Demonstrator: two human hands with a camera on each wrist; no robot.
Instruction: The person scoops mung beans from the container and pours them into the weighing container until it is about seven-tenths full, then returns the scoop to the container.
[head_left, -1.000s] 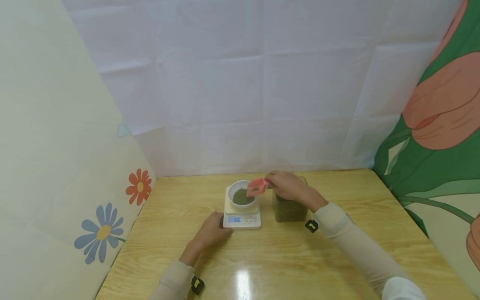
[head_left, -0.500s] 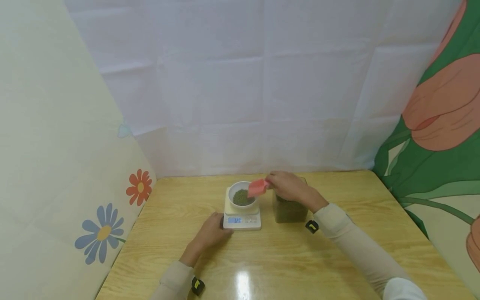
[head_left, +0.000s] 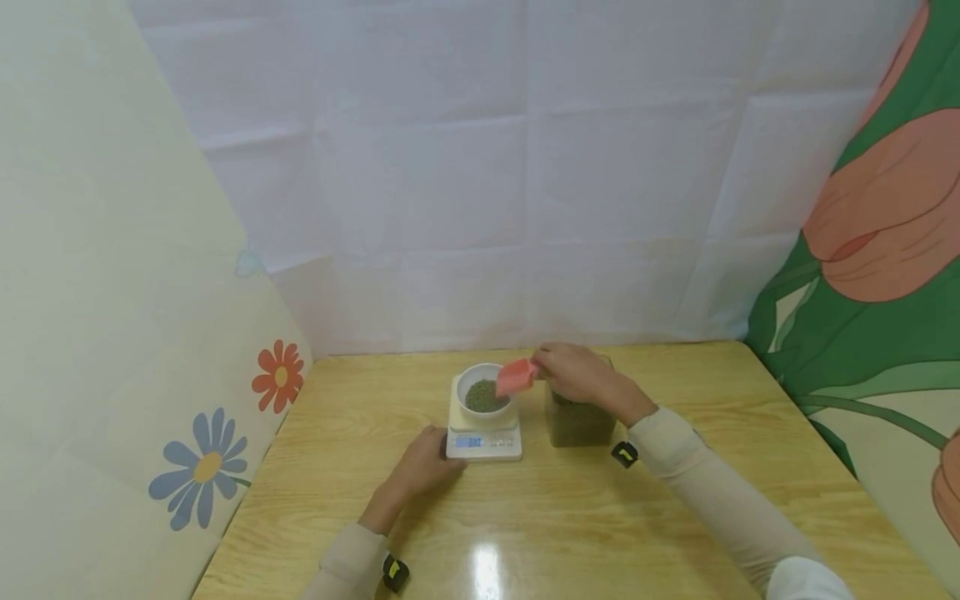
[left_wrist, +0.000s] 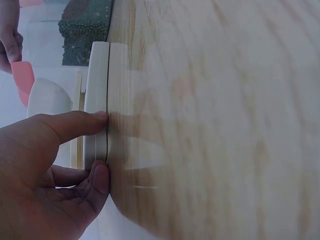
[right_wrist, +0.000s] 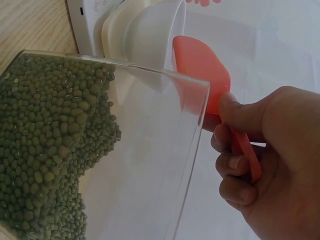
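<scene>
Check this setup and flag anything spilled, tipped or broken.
Nothing stands out: the white bowl sits upright on the scale, the clear container stands upright beside it, and I see no spill or damage.

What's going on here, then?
A person's right hand grips a pinkish-red plastic scoop, slanting over the edge of a round white bowl with small green beans in it. The bowl stands on a flat white digital scale, which the left hand holds by its edge. The scale's display is lit, but its digits are too small to read surely. A clear, boxy container nearby holds more green beans.
</scene>
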